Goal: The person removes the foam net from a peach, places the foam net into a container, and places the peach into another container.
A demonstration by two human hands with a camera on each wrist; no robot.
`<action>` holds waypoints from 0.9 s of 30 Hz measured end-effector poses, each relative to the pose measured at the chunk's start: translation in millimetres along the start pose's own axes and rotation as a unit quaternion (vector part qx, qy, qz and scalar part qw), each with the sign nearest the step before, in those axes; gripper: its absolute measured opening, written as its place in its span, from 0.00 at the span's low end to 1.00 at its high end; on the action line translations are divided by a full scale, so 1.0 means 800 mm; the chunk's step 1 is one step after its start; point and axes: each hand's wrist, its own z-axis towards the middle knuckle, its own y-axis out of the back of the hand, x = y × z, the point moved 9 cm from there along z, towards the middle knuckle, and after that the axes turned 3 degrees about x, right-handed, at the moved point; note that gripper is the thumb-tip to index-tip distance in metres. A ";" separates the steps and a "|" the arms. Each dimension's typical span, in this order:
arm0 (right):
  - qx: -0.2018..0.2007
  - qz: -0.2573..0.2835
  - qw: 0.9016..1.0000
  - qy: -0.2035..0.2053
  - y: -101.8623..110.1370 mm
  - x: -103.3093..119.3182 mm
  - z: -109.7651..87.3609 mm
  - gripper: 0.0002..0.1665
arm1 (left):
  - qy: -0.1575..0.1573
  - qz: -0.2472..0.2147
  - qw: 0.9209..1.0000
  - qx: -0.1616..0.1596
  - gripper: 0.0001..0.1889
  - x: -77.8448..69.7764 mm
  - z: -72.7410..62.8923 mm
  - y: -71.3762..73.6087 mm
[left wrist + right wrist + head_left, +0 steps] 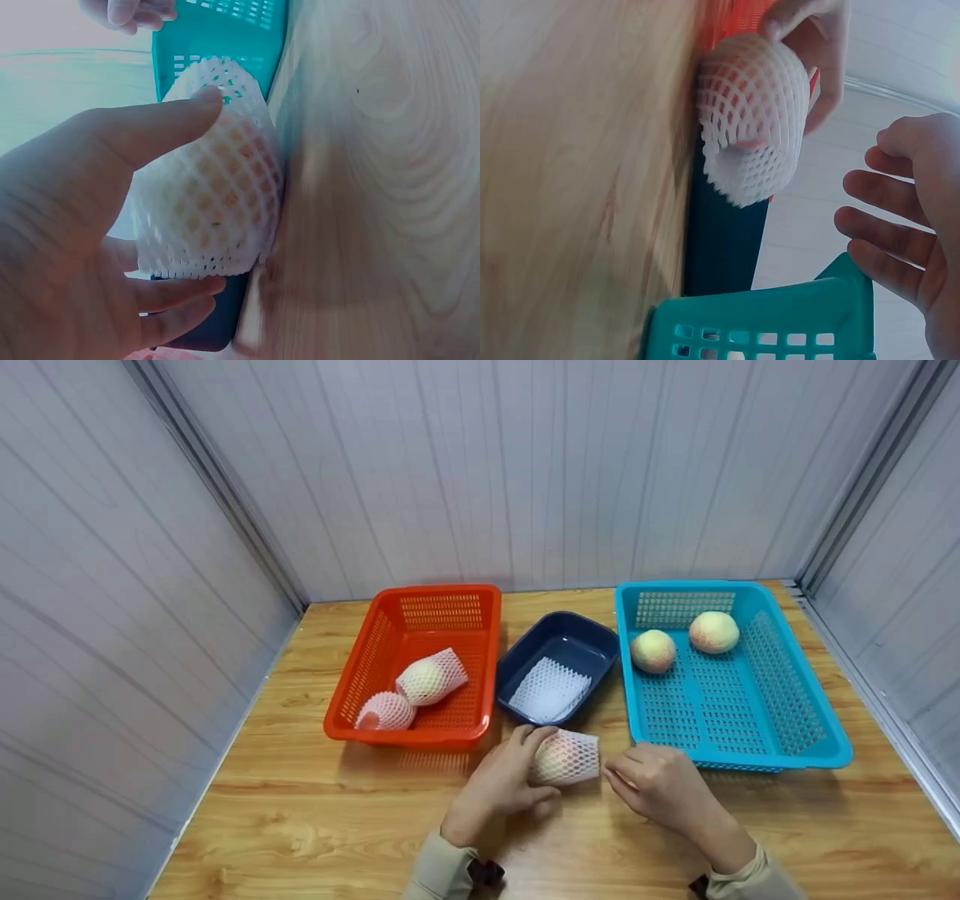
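Note:
A peach (556,759) in a white foam net (206,187) lies on its side at the table's front, before the blue tray. My left hand (511,774) holds it by its left end, thumb on one side and fingers on the other. The net's open end (742,169) points toward my right hand (660,786). That hand is just right of the net and apart from it, fingers loosely bent and holding nothing. In the right wrist view, the right fingers (885,195) show a gap from the net.
An orange basket (487,660) at left has two netted peaches (424,682) inside. Flat foam nets (550,690) lie in the dark blue tray (579,631). At right, a turquoise basket (750,697) has two bare peaches (714,632). Panel walls (480,472) stand behind and beside the table.

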 end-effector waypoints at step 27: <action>0.059 0.027 0.997 -0.040 -0.016 0.001 -0.017 0.09 | 0.061 -0.416 0.903 -0.088 0.27 0.058 -0.054 -0.001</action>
